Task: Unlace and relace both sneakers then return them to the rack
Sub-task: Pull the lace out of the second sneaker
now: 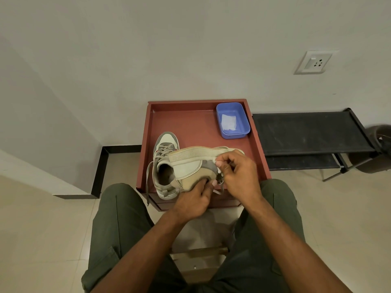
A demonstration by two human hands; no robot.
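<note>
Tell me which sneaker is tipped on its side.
The sneaker in the hands, sole edge facing up, held by the left hand and right hand. The other sneaker stands upright on the red table.

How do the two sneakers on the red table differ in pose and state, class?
The held sneaker is tipped on its side, sole facing away; the other sneaker stands upright on the red table. Both hands grip the held sneaker; nothing touches the other sneaker. Both share grey-and-cream colouring.

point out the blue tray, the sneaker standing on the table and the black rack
blue tray (245, 132): head view, on its near right rim
standing sneaker (167, 138): head view, on its pale toe cap
black rack (306, 132): head view, on its top shelf
</note>
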